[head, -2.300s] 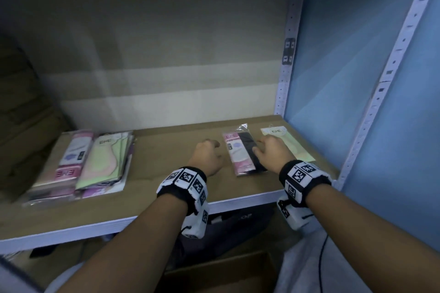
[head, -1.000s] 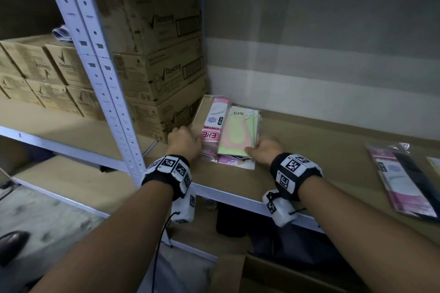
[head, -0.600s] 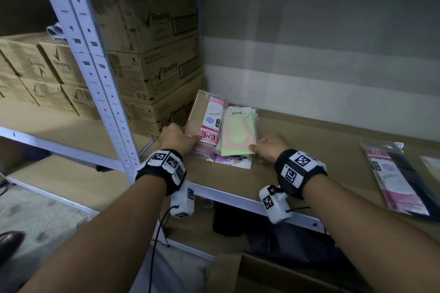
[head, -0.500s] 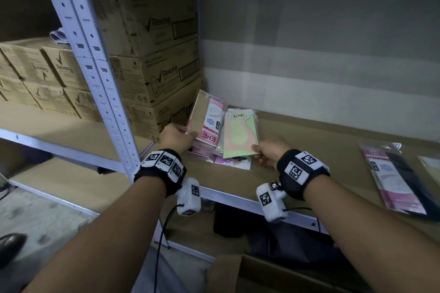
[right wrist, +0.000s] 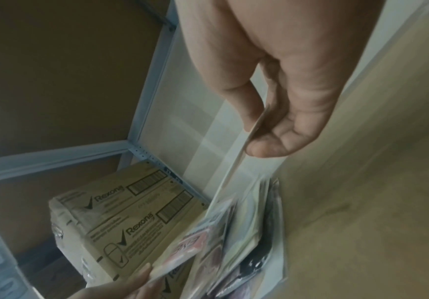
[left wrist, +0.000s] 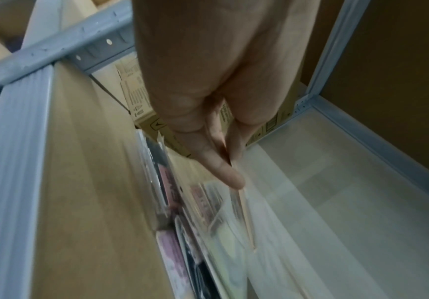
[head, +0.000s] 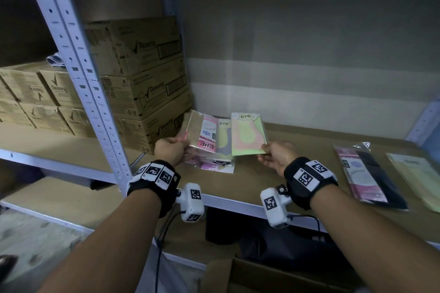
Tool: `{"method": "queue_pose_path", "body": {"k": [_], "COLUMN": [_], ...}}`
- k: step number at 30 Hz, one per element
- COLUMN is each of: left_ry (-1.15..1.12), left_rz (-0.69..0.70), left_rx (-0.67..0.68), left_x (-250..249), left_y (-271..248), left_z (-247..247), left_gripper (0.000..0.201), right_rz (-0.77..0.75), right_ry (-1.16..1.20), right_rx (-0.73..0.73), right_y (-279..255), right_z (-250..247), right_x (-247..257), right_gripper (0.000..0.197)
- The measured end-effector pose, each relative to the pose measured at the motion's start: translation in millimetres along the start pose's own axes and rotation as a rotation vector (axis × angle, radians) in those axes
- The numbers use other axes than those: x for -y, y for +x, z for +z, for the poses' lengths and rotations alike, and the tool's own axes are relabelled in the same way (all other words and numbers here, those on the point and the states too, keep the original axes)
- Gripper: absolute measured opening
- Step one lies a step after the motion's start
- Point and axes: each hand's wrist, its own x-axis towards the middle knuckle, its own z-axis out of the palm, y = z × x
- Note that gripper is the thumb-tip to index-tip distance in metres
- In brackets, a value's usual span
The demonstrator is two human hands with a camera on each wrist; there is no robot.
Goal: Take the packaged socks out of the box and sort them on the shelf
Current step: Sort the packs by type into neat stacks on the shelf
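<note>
Two packets of socks are lifted off a loose pile at the left end of the shelf (head: 273, 188), one in each hand. The left hand (head: 170, 150) pinches the near corner of a pink packet (head: 206, 134), fingers curled round its edge, tilting it up and away toward the stacked cardboard cartons (head: 142, 88). The right hand (head: 276, 156) pinches the lower right corner of a green packet (head: 247, 134) between thumb and fingers, holding it raised and fanned apart from the pink one. A third packet (head: 223, 137) shows in the gap between them, and more packets (head: 212, 164) lie flat underneath on the board.

Spreading the pair apart likely lets the person read the fronts and tell the kinds apart before assigning each a place. Well to the right on the same shelf lie a pink-and-black packet (head: 366, 173) and, just beside it, a pale yellow packet (head: 416, 176), apparently the beginnings of sorted groups. An open box (head: 238, 276) sits on the floor below the shelf edge; its contents cannot be seen. Sorting looks only partly done.
</note>
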Motion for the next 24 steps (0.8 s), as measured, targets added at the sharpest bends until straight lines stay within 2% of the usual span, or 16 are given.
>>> {"method": "queue_pose_path", "body": {"k": [2, 4, 11, 19, 24], "left_ry": [-0.008, -0.032, -0.076, -0.108, -0.142], "left_rz": [-0.008, -0.002, 0.000, -0.035, -0.057], "left_rx": [0.004, 0.023, 0.165, 0.331, 0.432], "left_x": [3.4, 6.9, 20.9, 37.4, 45.8], "left_y": [-9.1, -19.9, -50.4, -93.1, -122.1], "left_z": [10.7, 25.0, 93.0, 175.8, 219.2], "left_gripper": [0.019, 0.005, 0.002, 0.002, 0.014], "right_rz": [-0.015, -0.034, -0.080, -0.107, -0.098], "right_ry": [0.016, 0.034, 0.050, 0.084, 0.095], "right_rx": [-0.030, -0.070, -0.187, -0.326, -0.428], "right_y": [-3.5, -5.9, -18.8, -43.9, -57.6], "right_z": [-16.9, -36.6, -120.7, -208.3, -252.5], "right_x": [2.9, 4.6, 12.6, 16.8, 12.2], "right_gripper": [0.017, 0.020, 0.019, 0.021, 0.019]}}
